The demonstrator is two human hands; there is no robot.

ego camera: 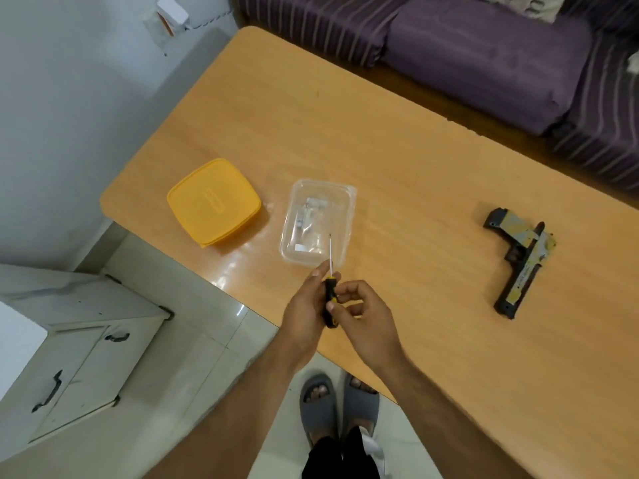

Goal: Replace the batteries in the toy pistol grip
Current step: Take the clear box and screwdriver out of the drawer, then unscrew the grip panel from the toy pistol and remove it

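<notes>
Low in the frame, grey slippers (340, 404) stand on the pale tiled floor (214, 368) at the table's near edge. Just above them both hands meet over the wooden table (397, 160). The left hand (304, 305) grips the black and yellow handle of a screwdriver (330, 299), whose thin shaft points up the frame. The right hand (368, 318) has its fingers curled in and pinches the same handle from the other side.

Right past the shaft tip sits a clear plastic tub (318, 224), open, with a few small pale pieces lying in it; whether they are batteries is too blurred to tell. Left of the tub and a little apart lies its yellow lid (213, 202), flat on the table.

Well off at the right of the frame lies the toy pistol (518, 262), on its side, untouched, grip pointing toward upper left. Beyond the far edge runs a purple striped sofa (484, 53); at lower left stands a white cabinet (76, 340).
</notes>
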